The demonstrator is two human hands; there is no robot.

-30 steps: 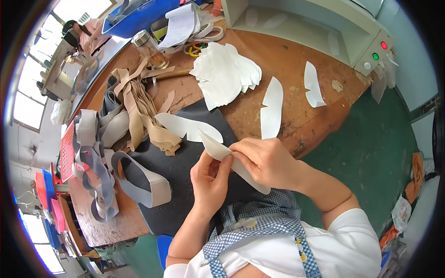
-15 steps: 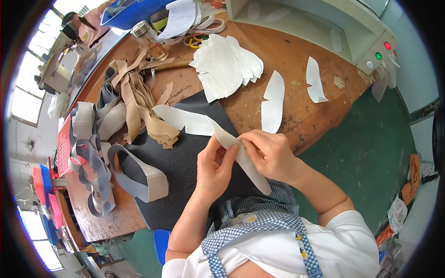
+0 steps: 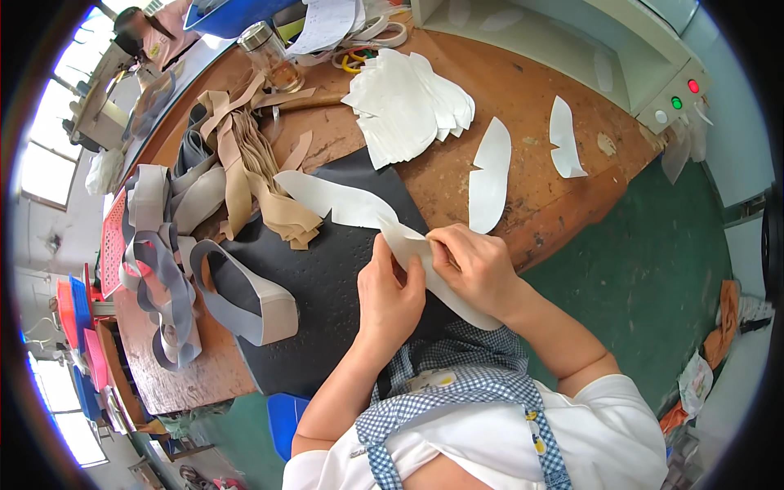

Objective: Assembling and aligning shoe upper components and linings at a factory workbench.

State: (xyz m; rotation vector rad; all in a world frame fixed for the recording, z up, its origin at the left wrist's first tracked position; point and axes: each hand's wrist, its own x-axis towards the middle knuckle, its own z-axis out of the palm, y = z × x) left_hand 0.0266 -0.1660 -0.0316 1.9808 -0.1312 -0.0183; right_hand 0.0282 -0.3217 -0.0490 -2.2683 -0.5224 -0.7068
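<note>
A long pale strip of sheet material [image 3: 445, 294] is pinched between my two hands, over the front edge of the black mat [image 3: 327, 278]. My left hand [image 3: 390, 290] grips it with thumb and fingers from the left. Close beside it, my right hand [image 3: 474, 265] pinches the strip's upper edge. Another white notched piece [image 3: 335, 196] lies on the mat and runs up to the held strip; whether the two are joined I cannot tell. Past my right hand, a white notched piece [image 3: 490, 175] lies on the wooden table [image 3: 531, 220].
A stack of white pieces [image 3: 408, 106] lies at the back, with another piece [image 3: 563, 139] below a machine [image 3: 645, 90] with lit buttons. Tan strips [image 3: 245, 171] and grey looped bands [image 3: 245, 294] fill the left. A glass jar [image 3: 273, 57] stands behind. A person [image 3: 159, 37] is at far left.
Both hands stay pinched on the strip, and its lower end has swung to the right. The whole view has shifted slightly.
</note>
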